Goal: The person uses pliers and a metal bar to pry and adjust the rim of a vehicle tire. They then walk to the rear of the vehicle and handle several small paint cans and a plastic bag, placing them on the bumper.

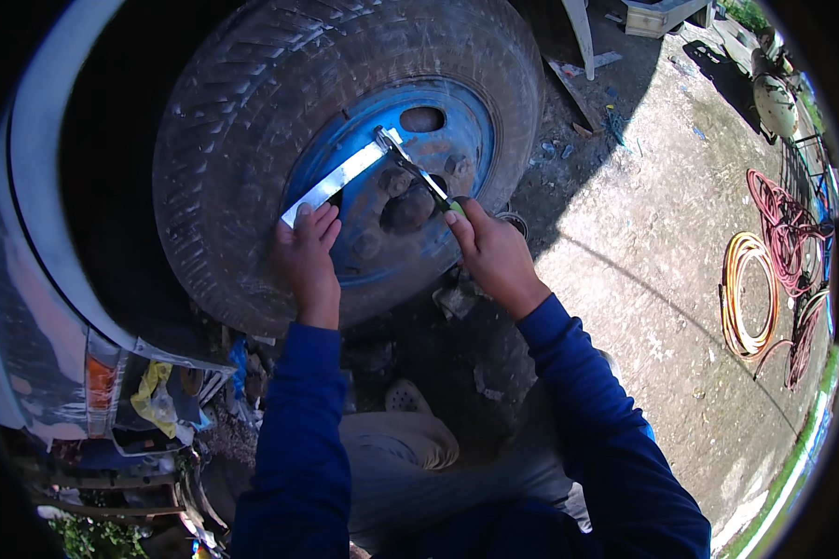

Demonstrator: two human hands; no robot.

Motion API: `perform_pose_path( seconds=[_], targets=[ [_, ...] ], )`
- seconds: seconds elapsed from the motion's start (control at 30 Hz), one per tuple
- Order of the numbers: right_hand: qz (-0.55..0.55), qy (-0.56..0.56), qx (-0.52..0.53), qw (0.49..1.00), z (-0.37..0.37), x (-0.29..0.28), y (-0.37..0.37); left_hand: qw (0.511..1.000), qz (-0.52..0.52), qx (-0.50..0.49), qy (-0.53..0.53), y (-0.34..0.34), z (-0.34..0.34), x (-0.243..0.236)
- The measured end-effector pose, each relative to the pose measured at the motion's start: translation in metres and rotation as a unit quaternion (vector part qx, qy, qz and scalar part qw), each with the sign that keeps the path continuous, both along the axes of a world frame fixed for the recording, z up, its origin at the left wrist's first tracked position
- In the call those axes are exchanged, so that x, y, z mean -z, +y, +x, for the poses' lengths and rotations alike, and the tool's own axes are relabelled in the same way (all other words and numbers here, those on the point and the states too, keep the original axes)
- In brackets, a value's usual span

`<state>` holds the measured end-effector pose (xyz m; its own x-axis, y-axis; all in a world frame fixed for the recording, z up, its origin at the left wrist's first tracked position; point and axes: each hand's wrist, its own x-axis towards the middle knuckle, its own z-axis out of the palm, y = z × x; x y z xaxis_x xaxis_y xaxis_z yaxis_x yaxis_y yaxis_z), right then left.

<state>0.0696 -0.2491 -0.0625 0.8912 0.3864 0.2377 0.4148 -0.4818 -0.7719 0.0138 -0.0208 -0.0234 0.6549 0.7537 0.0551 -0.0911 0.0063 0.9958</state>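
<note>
A flat, shiny metal strip [340, 177] slants across the blue wheel rim [354, 140]. Its lower end is pinched between the thumb and fingers of my left hand [310, 244]. My right hand [494, 247] is wrapped around the green grip of what look like pliers [424, 177]. Their metal jaws meet the strip's upper end; whether they are clamped on it is too small to tell. Behind both hands is a large, worn black tire [238, 177]. Rusty lug nuts [459, 165] ring the dark hub [407, 207] beside the pliers.
At left, a pale vehicle body [37, 307] curves around the tire, with an orange lamp [100, 382] low on it. Coiled orange [750, 293] and red hoses [776, 224] lie on the sunlit concrete at right. A wooden frame [662, 17] stands at the top, and debris litters the shaded ground.
</note>
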Motion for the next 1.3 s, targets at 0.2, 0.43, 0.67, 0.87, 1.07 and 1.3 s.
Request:
perform_pose_path(
  seconds=[0.2,0.43,0.67,0.87,1.07,1.3],
  targets=[
    [0.016,0.03,-0.001,0.999,0.0,0.003,0.0,1.0,0.004,-0.006,0.006,0.004,-0.001,0.001],
    [-0.014,0.015,0.005,1.0,0.001,0.003,0.003,1.0,-0.002,-0.004,0.014,0.003,-0.002,-0.002],
    [0.027,0.051,0.006,0.998,0.001,0.002,-0.004,1.0,-0.004,-0.001,0.014,0.004,-0.002,0.0],
    [0.042,0.051,0.007,0.998,0.0,0.004,-0.002,1.0,0.0,-0.007,0.03,0.004,-0.005,-0.005],
    [0.043,0.065,0.009,0.997,-0.001,0.001,-0.002,1.0,0.009,-0.009,0.02,0.004,-0.005,-0.005],
    [0.052,0.055,0.006,0.997,-0.001,-0.001,-0.003,1.0,0.011,-0.005,0.022,0.004,-0.007,-0.005]
  ],
)
